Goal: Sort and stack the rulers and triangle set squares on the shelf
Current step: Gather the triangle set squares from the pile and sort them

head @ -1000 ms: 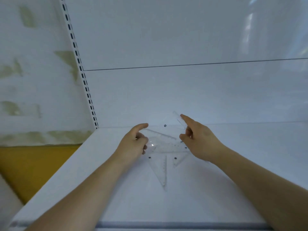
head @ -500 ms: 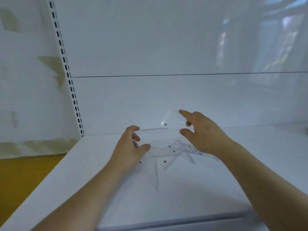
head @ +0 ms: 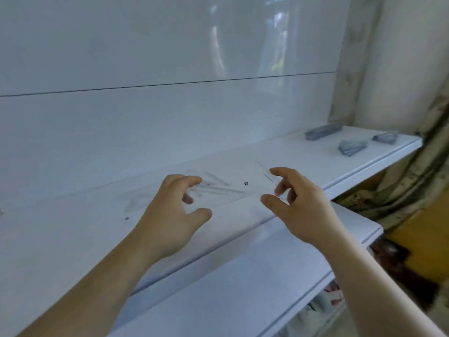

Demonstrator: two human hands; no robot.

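A loose bundle of clear plastic set squares and rulers [head: 228, 189] hangs blurred just above the white shelf [head: 303, 164], held between both hands. My left hand [head: 175, 215] grips its left end, fingers curled over the top and thumb below. My right hand [head: 298, 205] pinches the right end, where a clear ruler tip [head: 266, 172] sticks up past the fingers. Three grey stacks of sorted pieces lie at the shelf's far right: a long stack [head: 323, 131], a triangular stack [head: 352, 147] and a smaller stack [head: 385, 136].
A glossy white back panel [head: 170, 69] rises behind the shelf. A second white shelf [head: 243, 288] juts out lower and nearer to me. The right shelf end meets a stained wall [head: 401, 69]; yellow floor [head: 425, 239] shows below.
Both hands have lifted the clear pieces off the shelf's left end and carried them rightward. The view has swung right, bringing the grey stacks into sight.
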